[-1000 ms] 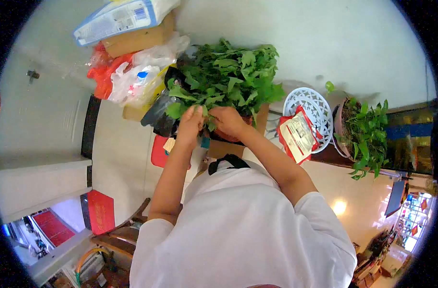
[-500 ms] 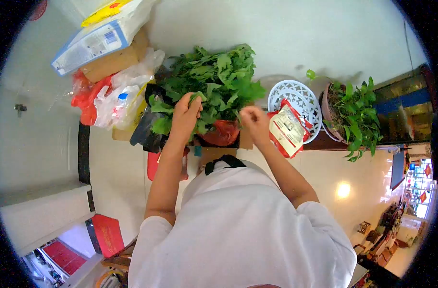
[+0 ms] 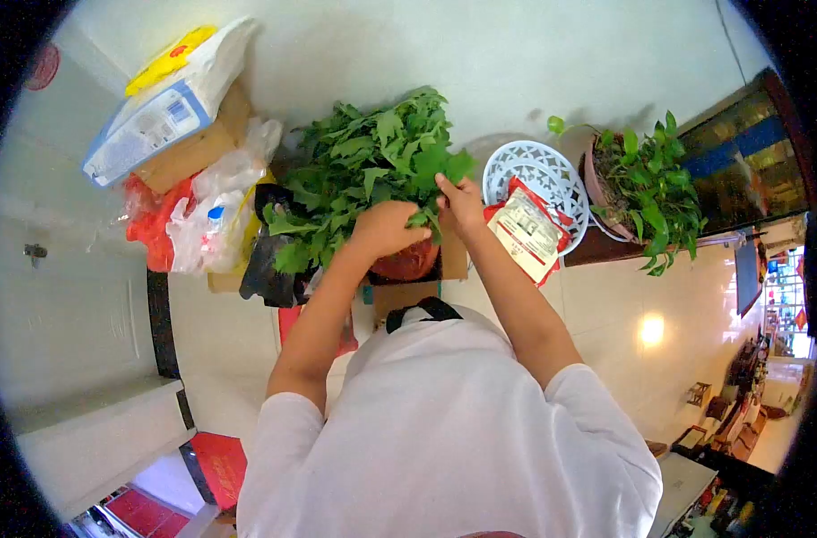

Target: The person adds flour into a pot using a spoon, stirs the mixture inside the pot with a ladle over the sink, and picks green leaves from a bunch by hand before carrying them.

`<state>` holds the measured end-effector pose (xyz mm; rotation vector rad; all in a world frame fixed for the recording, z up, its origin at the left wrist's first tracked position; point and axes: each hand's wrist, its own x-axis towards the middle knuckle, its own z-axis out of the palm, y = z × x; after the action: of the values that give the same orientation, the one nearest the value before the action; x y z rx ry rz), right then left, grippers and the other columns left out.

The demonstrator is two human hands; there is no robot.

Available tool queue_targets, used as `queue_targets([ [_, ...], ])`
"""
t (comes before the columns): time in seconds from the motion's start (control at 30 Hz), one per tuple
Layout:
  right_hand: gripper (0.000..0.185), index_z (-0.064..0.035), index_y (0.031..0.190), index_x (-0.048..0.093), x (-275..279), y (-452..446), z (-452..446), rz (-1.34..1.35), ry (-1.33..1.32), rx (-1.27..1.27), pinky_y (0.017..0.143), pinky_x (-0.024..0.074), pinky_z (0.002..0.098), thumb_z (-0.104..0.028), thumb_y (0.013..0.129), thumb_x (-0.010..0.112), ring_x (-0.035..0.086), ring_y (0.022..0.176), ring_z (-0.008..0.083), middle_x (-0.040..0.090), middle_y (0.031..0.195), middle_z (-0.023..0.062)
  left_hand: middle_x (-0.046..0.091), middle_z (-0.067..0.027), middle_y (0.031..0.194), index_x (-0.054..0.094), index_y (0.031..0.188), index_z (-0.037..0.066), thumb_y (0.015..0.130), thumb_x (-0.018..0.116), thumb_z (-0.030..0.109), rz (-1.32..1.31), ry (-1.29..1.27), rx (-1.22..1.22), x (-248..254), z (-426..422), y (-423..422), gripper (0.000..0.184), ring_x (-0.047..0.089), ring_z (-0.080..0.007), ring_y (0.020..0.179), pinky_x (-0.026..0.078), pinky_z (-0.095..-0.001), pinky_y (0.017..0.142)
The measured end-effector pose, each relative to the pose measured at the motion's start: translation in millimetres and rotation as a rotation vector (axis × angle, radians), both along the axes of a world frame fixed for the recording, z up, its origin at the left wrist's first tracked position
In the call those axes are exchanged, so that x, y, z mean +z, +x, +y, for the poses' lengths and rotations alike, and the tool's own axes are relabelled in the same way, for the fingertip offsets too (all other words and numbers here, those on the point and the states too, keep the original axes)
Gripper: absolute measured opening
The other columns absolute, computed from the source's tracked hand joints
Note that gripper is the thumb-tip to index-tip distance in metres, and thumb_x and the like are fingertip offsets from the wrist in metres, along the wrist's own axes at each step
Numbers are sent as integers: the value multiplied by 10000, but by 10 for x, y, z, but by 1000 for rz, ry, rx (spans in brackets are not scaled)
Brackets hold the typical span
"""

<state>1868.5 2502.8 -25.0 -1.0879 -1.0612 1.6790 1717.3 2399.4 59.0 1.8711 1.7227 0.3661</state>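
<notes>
A large heap of leafy greens lies in front of me against the wall, over a red plastic bag. My left hand is at the front edge of the heap above the red bag, its fingers bent round a small piece of green leaf. At the right edge of the heap, my right hand pinches at a leaf, thumb and forefinger together beside it. What lies inside its curled fingers is too small to make out.
Right of the greens are a white lattice basket, a red and cream packet and a potted plant. At the left are a black bag, plastic bags and a cardboard box under a blue-white package.
My left hand has moved right and turned inward across the front of the greens. My right hand has come up from beside the heap to its right edge. The view has shifted.
</notes>
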Motion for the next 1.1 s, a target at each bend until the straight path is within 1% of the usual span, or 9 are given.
queue_targets([
  [0.1, 220, -137, 724, 510, 140, 111, -100, 13, -137, 29, 398, 353, 235, -257, 809, 674, 479, 482, 91, 495, 614, -25, 626, -134, 883, 608, 919, 80, 716, 613, 511, 75, -45, -43, -75, -95, -6, 476, 592, -336, 847, 474, -426, 694],
  [0.23, 219, -141, 736, 506, 110, 145, -140, 119, -171, 20, 401, 355, 246, -272, 821, 659, 502, 505, 98, 509, 631, -29, 625, -121, 865, 612, 875, 102, 725, 627, 475, 94, 77, 219, 201, -90, 75, 403, 596, -340, 754, 469, -439, 631],
  [0.37, 168, -135, 791, 542, 46, 182, -133, 100, -181, 58, 499, 418, 238, -257, 832, 651, 545, 567, 101, 543, 679, -29, 625, -102, 840, 612, 894, 117, 775, 610, 396, 124, 259, 271, 326, 19, 87, 303, 595, -330, 721, 473, -423, 612],
  [0.43, 133, -127, 795, 557, -33, 201, -98, 107, -166, 93, 557, 439, 230, -215, 840, 646, 556, 590, 104, 557, 704, -20, 603, -85, 796, 611, 954, 137, 795, 595, 284, 102, 505, 188, 245, 80, 77, 217, 591, -308, 691, 474, -402, 589],
  [0.5, 211, -141, 902, 579, -83, 213, -80, 114, -100, 133, 540, 453, 222, -313, 816, 666, 574, 608, 95, 580, 733, -31, 580, -81, 776, 604, 993, 149, 780, 597, 242, 142, 557, 135, 213, 109, 80, 232, 588, -298, 680, 473, -396, 582],
  [0.67, 243, -120, 972, 597, -103, 236, -101, 31, -5, 150, 545, 454, 217, -298, 820, 663, 582, 628, 92, 611, 804, -14, 522, -65, 750, 584, 1084, 189, 737, 584, 158, 341, 571, -16, 97, 272, 99, 348, 591, -263, 688, 477, -376, 571],
  [0.93, 238, -108, 1020, 597, -12, 241, -176, -53, 33, 204, 582, 464, 221, -224, 821, 653, 588, 664, 91, 617, 828, -11, 505, -62, 785, 537, 830, 105, 708, 550, 147, 485, 814, -190, -69, 255, 90, 129, 600, -231, 722, 498, -352, 563],
  [1.03, 282, -77, 1044, 588, -81, 238, -178, -22, 130, 304, 690, 484, 285, -127, 773, 649, 597, 795, 158, 602, 896, 28, 492, -72, 777, 538, 831, 97, 722, 552, 143, 516, 697, -158, -67, 199, 131, 119, 605, -225, 684, 502, -341, 540],
  [1.1, 372, -53, 1063, 575, -171, 217, -169, -192, 412, 348, 783, 465, 333, -64, 699, 649, 572, 909, 232, 581, 967, 71, 488, -74, 777, 541, 835, 88, 733, 551, 139, 557, 623, -130, -81, 162, 175, 114, 606, -220, 667, 502, -342, 523],
])
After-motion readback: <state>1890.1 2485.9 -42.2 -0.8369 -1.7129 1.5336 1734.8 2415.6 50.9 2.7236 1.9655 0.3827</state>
